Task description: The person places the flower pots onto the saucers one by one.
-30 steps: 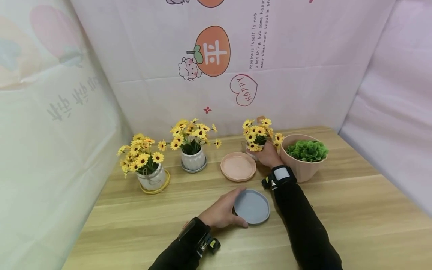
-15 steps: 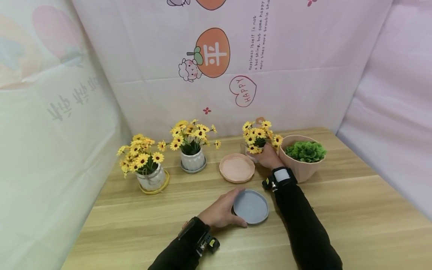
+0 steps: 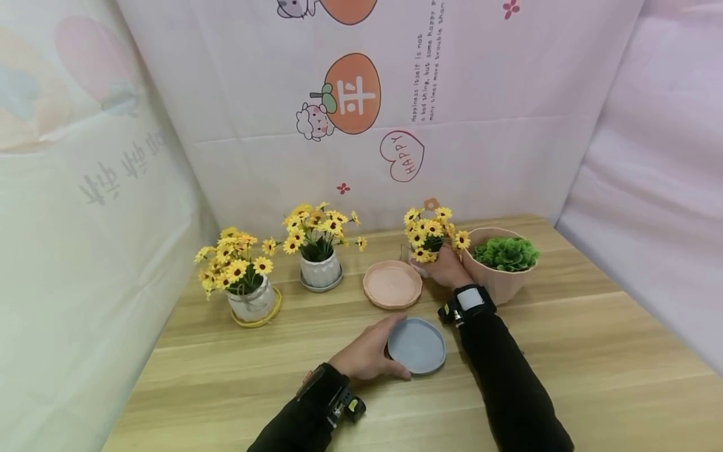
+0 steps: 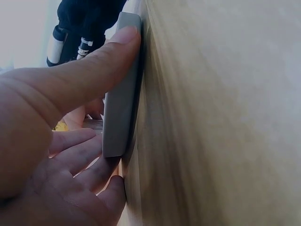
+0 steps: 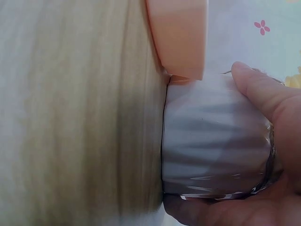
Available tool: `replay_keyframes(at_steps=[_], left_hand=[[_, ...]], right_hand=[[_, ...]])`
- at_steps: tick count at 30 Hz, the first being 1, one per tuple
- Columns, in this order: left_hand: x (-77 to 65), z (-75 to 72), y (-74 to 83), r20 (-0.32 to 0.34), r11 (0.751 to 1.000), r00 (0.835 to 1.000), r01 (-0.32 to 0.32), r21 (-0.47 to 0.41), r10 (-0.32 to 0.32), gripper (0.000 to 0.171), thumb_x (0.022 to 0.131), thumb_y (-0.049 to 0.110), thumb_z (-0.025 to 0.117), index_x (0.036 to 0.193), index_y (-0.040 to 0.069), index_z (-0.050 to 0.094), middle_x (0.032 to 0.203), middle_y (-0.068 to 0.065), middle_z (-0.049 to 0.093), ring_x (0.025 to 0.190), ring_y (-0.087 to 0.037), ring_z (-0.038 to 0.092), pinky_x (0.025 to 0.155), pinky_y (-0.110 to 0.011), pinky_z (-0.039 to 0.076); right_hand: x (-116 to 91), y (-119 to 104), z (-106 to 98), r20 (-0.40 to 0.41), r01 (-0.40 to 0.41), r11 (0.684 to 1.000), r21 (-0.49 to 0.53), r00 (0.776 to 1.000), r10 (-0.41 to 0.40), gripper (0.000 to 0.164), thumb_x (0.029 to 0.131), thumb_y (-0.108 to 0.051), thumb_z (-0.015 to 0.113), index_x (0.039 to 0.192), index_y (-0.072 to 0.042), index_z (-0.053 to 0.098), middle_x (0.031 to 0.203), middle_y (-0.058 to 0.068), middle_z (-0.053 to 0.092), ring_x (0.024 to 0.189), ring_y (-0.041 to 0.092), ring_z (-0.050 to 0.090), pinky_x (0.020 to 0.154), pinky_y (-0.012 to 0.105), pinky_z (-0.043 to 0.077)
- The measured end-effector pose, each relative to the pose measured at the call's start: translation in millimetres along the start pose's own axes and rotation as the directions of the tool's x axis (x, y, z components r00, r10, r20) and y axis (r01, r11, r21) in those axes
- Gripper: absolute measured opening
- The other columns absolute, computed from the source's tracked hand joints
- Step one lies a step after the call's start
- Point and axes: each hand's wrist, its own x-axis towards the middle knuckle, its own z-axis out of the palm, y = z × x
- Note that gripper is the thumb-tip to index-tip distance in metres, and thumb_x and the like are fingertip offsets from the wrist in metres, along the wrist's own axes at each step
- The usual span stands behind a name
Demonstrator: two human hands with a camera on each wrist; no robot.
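— Where is the left hand (image 3: 364, 353)?
— Clamped on the grey plate (image 3: 417, 345), on the near side of the pink plate (image 3: 392, 284).
— And the right hand (image 3: 447, 269)?
— Closed round a flower pot (image 5: 214, 136), just right of the pink plate.
— What else is on the desk (image 3: 587, 351)?
— Farther right of the pink plate, a pink pot (image 3: 499, 282) with green leaves (image 3: 506, 253).

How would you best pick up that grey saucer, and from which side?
Probably by the outer wall of the grey saucer, coming from the left, thumb and fingers spread around it, as the left hand does. It is shallow and shows no handle, but its raised edge should give fingers something to press.
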Motion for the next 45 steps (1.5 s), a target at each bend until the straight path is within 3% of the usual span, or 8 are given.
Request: replay_keyframes(at_steps=[5,13,24,29,34,36,40,45], left_hand=[[4.4,7.7,-10.8,-0.003,1.0,1.0,-0.005,-0.01,0.005,0.111,0.077,0.046,0.095,0.165,0.019,0.031,0.162,-0.002,0.048,0.147,-0.018,0.049,0.122,-0.038,0.044],[0.3,-1.2,8.5,0.022,1.0,1.0,0.004,0.0,-0.004,0.108,0.08,0.038,0.094,0.164,0.011,0.032,0.162,-0.009,0.048,0.147,-0.024,0.05,0.122,-0.042,0.045],[2.2,6.6,-14.2,-0.011,1.0,1.0,0.026,-0.011,-0.026,0.112,0.078,0.043,0.094,0.166,0.016,0.03,0.165,-0.006,0.044,0.151,-0.023,0.045,0.127,-0.045,0.039],[-3.3,2.3,-10.4,-0.005,1.0,1.0,0.001,0.022,-0.001,0.108,0.082,0.044,0.092,0.166,0.014,0.03,0.164,-0.008,0.045,0.149,-0.023,0.047,0.123,-0.042,0.043],[-12.2,-15.7,8.4,0.0,0.999,1.0,0.002,0.044,-0.002,0.103,0.084,0.033,0.092,0.164,0.007,0.031,0.162,-0.013,0.047,0.146,-0.026,0.05,0.12,-0.043,0.046],[-17.0,-24.5,23.3,0.012,0.999,0.999,0.037,0.0,-0.037,0.104,0.083,0.026,0.093,0.164,0.006,0.031,0.162,-0.014,0.046,0.148,-0.029,0.049,0.122,-0.047,0.043],[-18.2,-25.3,21.1,0.009,0.998,0.999,0.048,-0.028,-0.047,0.105,0.082,0.024,0.094,0.165,0.01,0.031,0.162,-0.01,0.047,0.147,-0.026,0.049,0.123,-0.048,0.042],[-18.0,-24.3,14.8,-0.002,0.996,0.997,0.08,-0.049,-0.08,0.107,0.08,0.024,0.095,0.165,0.013,0.031,0.162,-0.008,0.048,0.146,-0.023,0.05,0.123,-0.047,0.042]], right_hand=[[-0.5,5.2,-0.5,0.003,0.015,1.0,-0.011,1.0,-0.015,0.08,0.103,-0.03,0.071,0.167,-0.009,0.028,0.169,0.021,0.036,0.158,0.039,0.033,0.131,0.057,0.026],[-1.9,6.2,-5.2,0.015,0.017,0.999,-0.031,1.0,-0.017,0.081,0.103,-0.032,0.071,0.167,-0.008,0.028,0.169,0.021,0.037,0.158,0.039,0.032,0.131,0.057,0.025],[-9.2,4.4,-4.6,0.039,0.022,1.0,-0.013,0.999,-0.021,0.078,0.104,-0.028,0.07,0.167,-0.009,0.028,0.17,0.02,0.034,0.159,0.038,0.03,0.132,0.057,0.025],[-15.2,5.1,-5.3,0.037,-0.026,0.999,-0.026,0.999,0.027,0.082,0.103,-0.035,0.07,0.167,-0.007,0.026,0.168,0.023,0.036,0.157,0.039,0.034,0.129,0.057,0.031],[-19.9,3.0,-6.0,0.055,-0.028,1.0,-0.009,0.998,0.029,0.087,0.103,-0.035,0.07,0.168,-0.006,0.02,0.169,0.024,0.035,0.157,0.04,0.034,0.127,0.057,0.034],[-22.0,2.0,-6.3,0.059,-0.028,1.0,0.0,0.998,0.028,0.087,0.103,-0.034,0.07,0.169,-0.008,0.018,0.171,0.023,0.031,0.159,0.039,0.031,0.128,0.057,0.032],[-26.2,2.0,-5.8,0.084,-0.014,1.0,0.018,0.996,0.012,0.086,0.104,-0.032,0.069,0.169,-0.012,0.017,0.173,0.018,0.028,0.161,0.037,0.027,0.131,0.057,0.027],[-33.0,0.9,-6.4,0.111,-0.009,1.0,-0.018,0.994,0.011,0.089,0.103,-0.036,0.07,0.169,-0.01,0.016,0.173,0.019,0.028,0.158,0.036,0.034,0.128,0.057,0.032]])
